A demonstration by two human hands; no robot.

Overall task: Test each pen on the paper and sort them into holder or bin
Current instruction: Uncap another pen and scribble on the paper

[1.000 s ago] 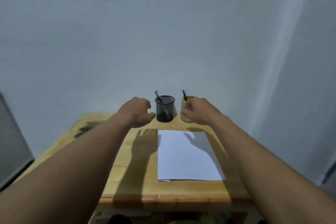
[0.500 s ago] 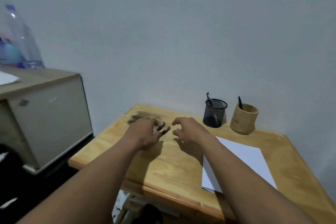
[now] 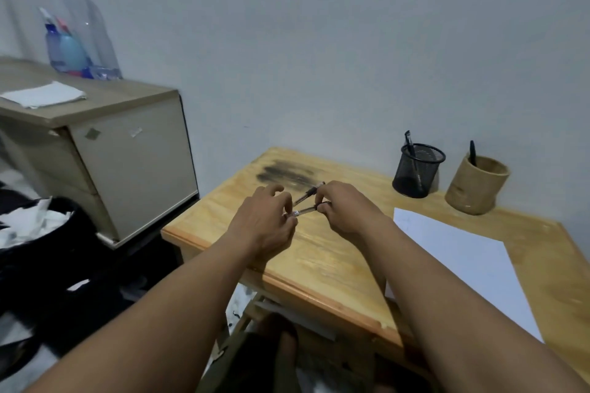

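Two dark pens (image 3: 307, 202) lie crossed between my hands above the left part of the wooden table (image 3: 322, 262). My left hand (image 3: 265, 226) pinches their near ends, and my right hand (image 3: 344, 207) pinches them from the right. A white sheet of paper (image 3: 459, 262) lies on the table to the right. At the back stand a black mesh holder (image 3: 417, 174) with one pen in it and a tan wooden cup (image 3: 475, 185) with a black pen in it.
A beige cabinet (image 3: 105, 150) stands left of the table, with plastic bottles (image 3: 79, 29) and a folded white cloth (image 3: 44, 97) on top. A black bin (image 3: 41, 233) with crumpled white paper sits on the floor at left. A grey wall runs behind.
The view swung left from the two cups to the table's left part. Both hands came down from the cups and closed on the two pens, which are now lifted off the table.
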